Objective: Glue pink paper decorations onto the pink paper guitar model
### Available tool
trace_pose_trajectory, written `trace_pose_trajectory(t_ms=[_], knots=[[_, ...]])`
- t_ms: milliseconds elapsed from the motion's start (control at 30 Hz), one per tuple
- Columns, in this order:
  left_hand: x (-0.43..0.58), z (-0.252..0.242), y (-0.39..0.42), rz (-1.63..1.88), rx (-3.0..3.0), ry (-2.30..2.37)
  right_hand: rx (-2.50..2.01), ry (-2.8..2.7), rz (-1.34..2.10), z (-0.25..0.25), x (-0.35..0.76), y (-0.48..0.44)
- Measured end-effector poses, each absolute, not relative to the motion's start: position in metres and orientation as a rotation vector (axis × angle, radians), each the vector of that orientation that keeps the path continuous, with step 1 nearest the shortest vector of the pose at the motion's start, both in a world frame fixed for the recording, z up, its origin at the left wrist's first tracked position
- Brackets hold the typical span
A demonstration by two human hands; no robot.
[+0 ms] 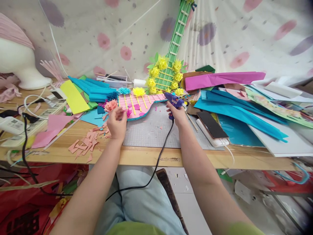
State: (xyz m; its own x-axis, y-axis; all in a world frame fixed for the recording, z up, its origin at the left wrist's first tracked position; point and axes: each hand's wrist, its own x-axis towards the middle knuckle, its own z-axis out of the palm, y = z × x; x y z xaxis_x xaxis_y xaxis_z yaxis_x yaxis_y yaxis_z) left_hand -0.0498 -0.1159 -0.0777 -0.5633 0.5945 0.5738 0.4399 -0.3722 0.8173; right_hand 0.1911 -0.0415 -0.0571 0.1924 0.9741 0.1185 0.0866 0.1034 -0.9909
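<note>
My right hand (176, 114) is wrapped round a dark blue glue gun (174, 99), whose black cord runs down over the table edge. Close to the lower left edge of a pink paper guitar (144, 106), my left hand (117, 122) has its fingers pinched together; whatever they hold is hidden. Yellow strips and thin strings cross the guitar's pink face, and its rim is blue. Around its left end are a coral paper flower (111, 105), a light blue one (124, 90) and a yellow one (139, 91). Beneath lies a grey cutting mat (149, 132).
A green paper guitar (168, 70) with yellow flowers leans at the back. Coral paper scraps (85, 143) lie left, near a power strip (49, 111). On the right are a phone (212, 124) and blue crepe paper (239, 106). A mannequin head (19, 65) stands far left.
</note>
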Motion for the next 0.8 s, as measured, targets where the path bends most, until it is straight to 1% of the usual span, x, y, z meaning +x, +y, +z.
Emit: trace_pose_trajectory(t_ms=[100, 267, 433, 800], knots=[[-0.063, -0.077, -0.118, 2.201, 1.11, 1.621, -1.105, -1.366, 1.08, -0.051, 0.165, -0.061], [-0.074, -0.072, -0.121, 2.131, 0.74, 1.457, -0.999, -1.703, 1.257, -0.056, 0.126, -0.088], [-0.069, -0.069, -0.126, 2.04, 0.705, 1.46, -0.929, -1.742, 1.257, -0.062, 0.114, -0.092], [-0.066, -0.073, -0.127, 2.003, 0.823, 1.348, -0.988, -1.802, 1.196, -0.063, 0.11, -0.093]])
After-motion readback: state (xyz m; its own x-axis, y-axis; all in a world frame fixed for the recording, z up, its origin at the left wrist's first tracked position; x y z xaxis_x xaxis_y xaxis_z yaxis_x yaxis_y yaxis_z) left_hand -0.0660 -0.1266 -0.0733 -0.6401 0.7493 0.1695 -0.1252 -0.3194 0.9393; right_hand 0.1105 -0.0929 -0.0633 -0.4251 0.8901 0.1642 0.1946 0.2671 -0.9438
